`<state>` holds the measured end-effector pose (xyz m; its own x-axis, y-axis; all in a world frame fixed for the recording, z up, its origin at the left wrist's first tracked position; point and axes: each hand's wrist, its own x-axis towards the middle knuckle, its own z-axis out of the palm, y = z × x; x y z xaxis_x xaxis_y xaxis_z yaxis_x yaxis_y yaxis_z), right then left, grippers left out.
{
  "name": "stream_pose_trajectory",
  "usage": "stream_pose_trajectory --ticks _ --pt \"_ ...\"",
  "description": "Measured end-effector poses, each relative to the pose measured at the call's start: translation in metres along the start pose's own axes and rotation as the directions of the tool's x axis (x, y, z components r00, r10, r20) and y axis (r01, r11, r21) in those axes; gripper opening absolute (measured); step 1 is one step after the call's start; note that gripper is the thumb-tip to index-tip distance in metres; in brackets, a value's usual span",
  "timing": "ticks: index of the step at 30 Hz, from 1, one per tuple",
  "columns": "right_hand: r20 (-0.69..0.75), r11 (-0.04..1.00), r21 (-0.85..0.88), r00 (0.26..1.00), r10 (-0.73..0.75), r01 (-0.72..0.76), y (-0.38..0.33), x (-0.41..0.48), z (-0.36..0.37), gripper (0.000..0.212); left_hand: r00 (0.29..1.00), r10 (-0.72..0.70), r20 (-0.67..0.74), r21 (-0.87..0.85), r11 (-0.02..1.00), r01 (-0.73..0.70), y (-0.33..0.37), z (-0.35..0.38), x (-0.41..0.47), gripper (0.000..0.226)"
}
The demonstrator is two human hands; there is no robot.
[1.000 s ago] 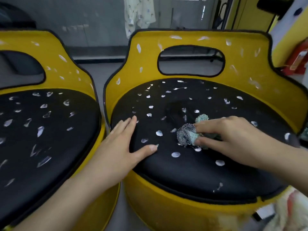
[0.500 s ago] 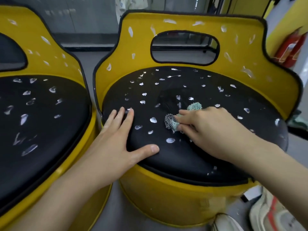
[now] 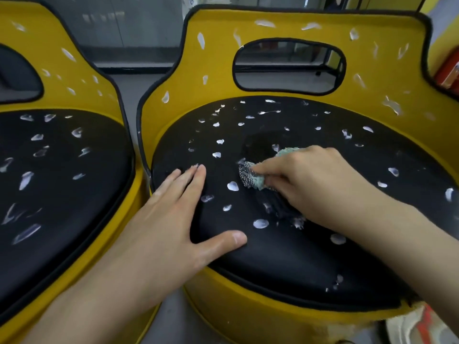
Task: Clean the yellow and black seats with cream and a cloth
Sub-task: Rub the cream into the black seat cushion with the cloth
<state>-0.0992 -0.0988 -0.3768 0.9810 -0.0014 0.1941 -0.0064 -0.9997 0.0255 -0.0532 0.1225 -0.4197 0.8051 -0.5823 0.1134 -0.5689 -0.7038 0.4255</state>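
Right-hand seat (image 3: 216, 58), yellow moulded shell with a handle slot in the backrest and a round black padded cushion: in work. Cloth (image 3: 249, 176), small bunched rag, pale green with a black-and-white check: lies on the middle of that cushion, pinched under the curled fingers of the right hand (image 3: 313, 180) and pressed to the surface. Left hand (image 3: 171, 219): fingers straight, palm flat on the cushion's near left edge, holding nothing, apparently bracing. Cream dabs (image 3: 233, 186), white blobs: spread over most of the cushion and up the yellow backrest, nearly all unrubbed; only a duller, smeared patch around and just beyond the cloth looks worked in. Left-hand seat (image 3: 82, 65), same yellow shell and black cushion, just beside the first: dabbed with cream on cushion and backrest, no sign of wiping. Status, as judged: cream applied to both seats, so that stage appears complete; rubbing-in barely begun, confined to the centre of one cushion. Outstanding: rest of this cushion, its backrest, and the whole of the other seat.
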Motion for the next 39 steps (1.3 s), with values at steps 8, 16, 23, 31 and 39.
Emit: stream_pose_trajectory --ticks 8,16,23,31,39 --pt "0.041 0.998 0.033 0.998 -0.046 0.045 -0.001 -0.028 -0.003 0.035 0.999 0.017 0.027 0.021 1.000 -0.017 0.002 0.000 0.003 0.114" --pt "0.025 0.999 0.014 0.999 -0.045 0.045 -0.003 -0.010 0.002 0.033 1.000 0.010 0.018 0.008 1.000 -0.010 0.001 0.001 0.002 0.114" --pt "0.047 0.994 0.076 0.995 -0.082 0.079 -0.001 -0.043 -0.010 0.034 0.996 0.005 0.085 0.076 0.997 -0.011 0.006 -0.007 0.002 0.121" --pt "-0.071 0.993 0.117 0.997 -0.006 0.014 -0.001 -0.022 0.021 0.037 0.972 -0.099 0.214 0.154 0.986 0.067 0.023 -0.024 0.004 0.116" --pt "-0.011 0.994 0.072 0.996 -0.083 0.084 -0.002 -0.042 0.004 0.042 0.949 -0.127 0.287 0.183 0.980 0.076 0.022 -0.028 0.007 0.115"
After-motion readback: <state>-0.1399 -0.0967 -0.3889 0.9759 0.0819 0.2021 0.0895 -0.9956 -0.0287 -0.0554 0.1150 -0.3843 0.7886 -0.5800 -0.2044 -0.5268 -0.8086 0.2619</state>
